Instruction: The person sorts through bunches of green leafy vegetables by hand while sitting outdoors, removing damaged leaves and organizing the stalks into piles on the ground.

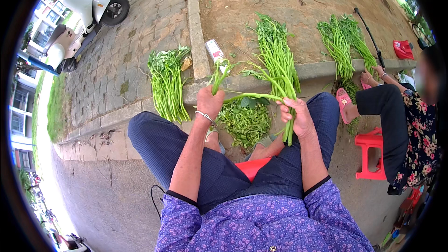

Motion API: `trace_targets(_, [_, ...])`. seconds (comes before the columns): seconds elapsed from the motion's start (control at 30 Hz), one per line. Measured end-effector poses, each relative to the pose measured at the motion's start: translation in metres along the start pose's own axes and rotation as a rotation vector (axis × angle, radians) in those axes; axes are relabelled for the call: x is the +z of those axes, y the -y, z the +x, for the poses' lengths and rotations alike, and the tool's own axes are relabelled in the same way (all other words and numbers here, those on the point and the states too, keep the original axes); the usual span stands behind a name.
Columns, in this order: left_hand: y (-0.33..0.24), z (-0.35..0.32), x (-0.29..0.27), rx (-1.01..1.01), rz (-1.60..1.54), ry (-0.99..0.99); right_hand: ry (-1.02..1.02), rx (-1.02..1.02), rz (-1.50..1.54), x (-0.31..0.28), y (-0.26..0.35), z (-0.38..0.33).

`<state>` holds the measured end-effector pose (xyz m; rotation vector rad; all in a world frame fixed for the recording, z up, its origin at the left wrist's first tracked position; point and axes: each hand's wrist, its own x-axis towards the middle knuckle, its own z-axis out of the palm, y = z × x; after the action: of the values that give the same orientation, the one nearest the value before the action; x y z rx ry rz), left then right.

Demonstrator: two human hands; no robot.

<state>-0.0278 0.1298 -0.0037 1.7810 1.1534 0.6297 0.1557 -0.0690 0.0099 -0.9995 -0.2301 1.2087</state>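
Note:
My left hand (211, 101) is closed around a short bunch of leafy green vegetable tops (218, 75), leaves pointing up. In my right hand (298, 114) are several long green vegetable stems (285, 94), gripped at mid-length, with their cut ends hanging below the fist. One stem stretches sideways between the two hands. Below them, between my feet, lies a heap of loose leaves and short green pieces (246, 123). A bundle of long stems (168, 86) rests on the paving to the left. Beyond my right hand, another leafy bundle (278, 51) lies across the kerb.
A white and red carton (214, 51) lies beside the kerb (198, 32). At the right, a person in pink slippers (344, 104) reaches toward another bundle (343, 44), near a red stool (371, 154). A white scooter (81, 11) stands at far left.

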Motion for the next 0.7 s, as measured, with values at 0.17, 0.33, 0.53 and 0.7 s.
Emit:
trace_targets(0.17, [0.008, 0.006, 0.002, -0.088, -0.1, -0.108, 0.042, 0.027, -0.048, 0.005, -0.004, -0.001])
trace_targets(0.33, [0.003, 0.003, 0.006, -0.135, -0.384, -0.174, 0.064, 0.026, -0.077, 0.008, -0.006, -0.002])
trace_targets(0.53, [0.01, 0.012, 0.002, -0.183, -0.382, -0.296, 0.054, 0.066, 0.02, 0.004, -0.007, -0.002])
trace_targets(0.7, [-0.007, 0.014, -0.021, -0.235, -0.687, -0.219, 0.034, -0.019, 0.085, -0.007, 0.003, -0.005])
